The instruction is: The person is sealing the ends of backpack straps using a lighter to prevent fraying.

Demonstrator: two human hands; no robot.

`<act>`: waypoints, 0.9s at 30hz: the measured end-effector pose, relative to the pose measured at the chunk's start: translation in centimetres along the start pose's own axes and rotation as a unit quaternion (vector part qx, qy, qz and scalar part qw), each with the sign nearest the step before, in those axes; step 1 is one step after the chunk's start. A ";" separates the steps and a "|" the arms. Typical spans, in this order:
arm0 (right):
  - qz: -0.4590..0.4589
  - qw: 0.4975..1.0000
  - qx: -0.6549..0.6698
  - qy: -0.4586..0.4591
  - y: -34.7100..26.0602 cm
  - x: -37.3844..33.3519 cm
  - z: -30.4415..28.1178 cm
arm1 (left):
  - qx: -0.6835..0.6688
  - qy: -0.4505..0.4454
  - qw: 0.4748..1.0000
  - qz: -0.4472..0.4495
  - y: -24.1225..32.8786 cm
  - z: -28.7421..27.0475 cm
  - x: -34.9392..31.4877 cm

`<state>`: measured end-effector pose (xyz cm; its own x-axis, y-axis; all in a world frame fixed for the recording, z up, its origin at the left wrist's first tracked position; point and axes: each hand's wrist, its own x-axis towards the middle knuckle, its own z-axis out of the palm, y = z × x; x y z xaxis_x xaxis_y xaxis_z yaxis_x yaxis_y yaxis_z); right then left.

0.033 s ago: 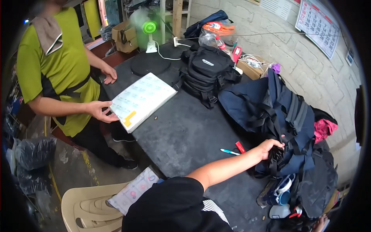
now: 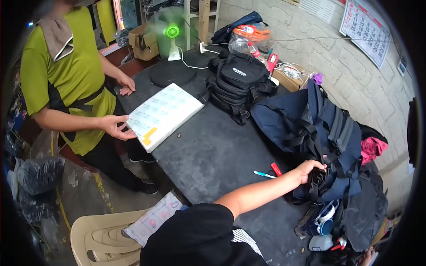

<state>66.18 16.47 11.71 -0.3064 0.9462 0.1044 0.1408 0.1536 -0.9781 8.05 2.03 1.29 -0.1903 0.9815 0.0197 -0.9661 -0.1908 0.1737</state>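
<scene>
A bunch of black straps (image 2: 317,178) is gripped by the left hand (image 2: 309,169), whose fingers are clamped around it at the front of a large navy bag (image 2: 318,108); the bag is laid at the right side of the dark desk (image 2: 208,155), toward the wall. The left arm is stretched out across the desk from a black sleeve. Only part of the right hand (image 2: 367,256) is caught at the lower right rim, so whether it is open or closed cannot be told. Just beside the left forearm, a red marker (image 2: 276,169) and a blue-and-white pen (image 2: 264,174) are left lying on the desk, close to each other. Pink cloth (image 2: 373,148) is seen behind the navy bag, and a black bag (image 2: 364,215) is placed below it, near a white bottle (image 2: 321,242). Farther along the desk, a smaller black pack (image 2: 242,73) is set upright. A white package (image 2: 166,111) is laid at the opposite edge, where its side is touched by a co-worker (image 2: 66,66) in a yellow-green shirt. Beyond it, a green and white fan (image 2: 172,32) is stood on the desk.
</scene>
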 end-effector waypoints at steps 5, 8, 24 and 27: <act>0.037 0.996 -0.023 0.081 -1.9 -0.1 1.0 | 0.035 -0.015 0.999 -0.019 -1.9 1.7 0.2; 0.072 0.992 -0.081 0.069 -6.2 -4.6 8.4 | 0.137 0.033 0.989 0.035 -0.9 3.0 -1.2; 0.229 0.956 -0.169 -0.066 -1.1 -9.8 12.5 | 0.046 0.014 0.999 -0.012 -2.7 0.9 0.2; 0.171 0.982 -0.027 -0.075 -2.5 -10.5 13.9 | 0.057 0.040 0.997 -0.011 -2.6 1.2 -0.1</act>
<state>55.97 2.22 10.52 -0.3666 0.8935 -0.2594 0.3076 -0.1467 -0.9401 10.81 2.49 1.99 -0.1877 0.9802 -0.0639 -0.9449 -0.1624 0.2842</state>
